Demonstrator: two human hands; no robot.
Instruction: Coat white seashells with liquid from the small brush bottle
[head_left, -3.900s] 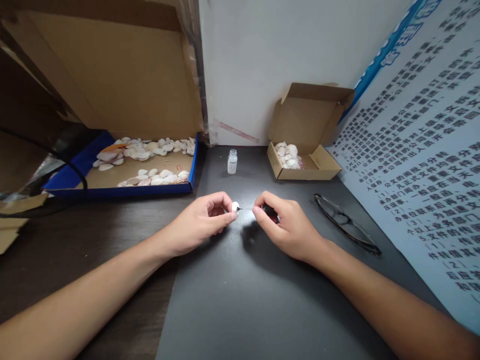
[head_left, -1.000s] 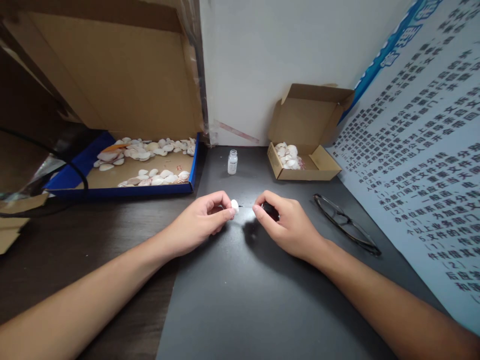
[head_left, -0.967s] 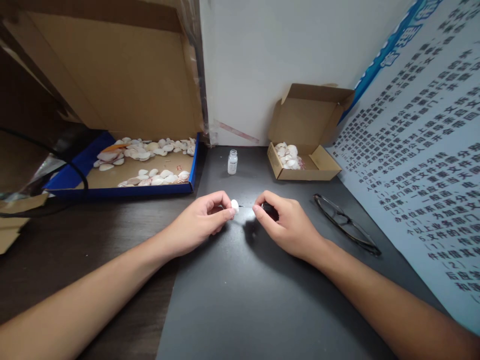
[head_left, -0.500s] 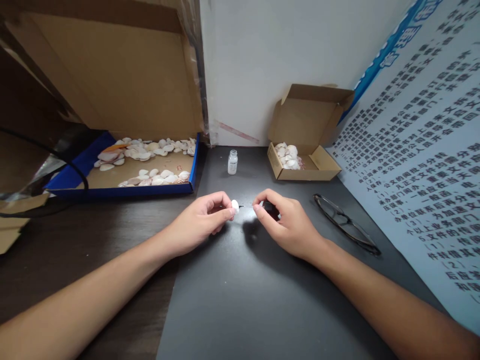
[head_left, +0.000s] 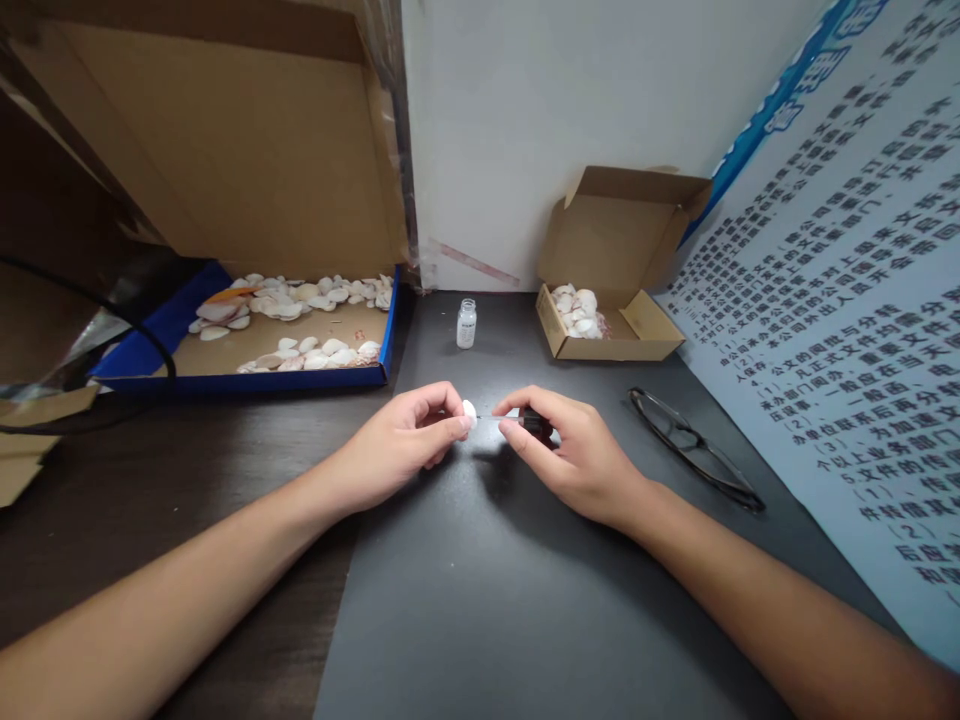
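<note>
My left hand (head_left: 411, 435) pinches a small white seashell (head_left: 469, 412) between thumb and fingertips. In my right hand (head_left: 568, 440) is a brush cap (head_left: 531, 421), black at the grip with a thin pale stem. The stem reaches leftward, and its dark tip is at the shell's right side; whether it touches the shell I cannot tell. Behind the hands stands a small uncapped bottle (head_left: 466, 326) with a white label, upright on the dark grey mat (head_left: 480, 610).
At the back left, a blue-edged box (head_left: 330, 379) holds many shells, its cardboard lid raised. A smaller cardboard box (head_left: 619, 349) with shells stands back right. Black-framed glasses (head_left: 694, 448) lie right of my right hand. A printed sheet (head_left: 832, 300) borders the right side.
The fingertips of my right hand have moved slightly left along the stem, and more of the black cap shows. My left hand stays in place with the shell.
</note>
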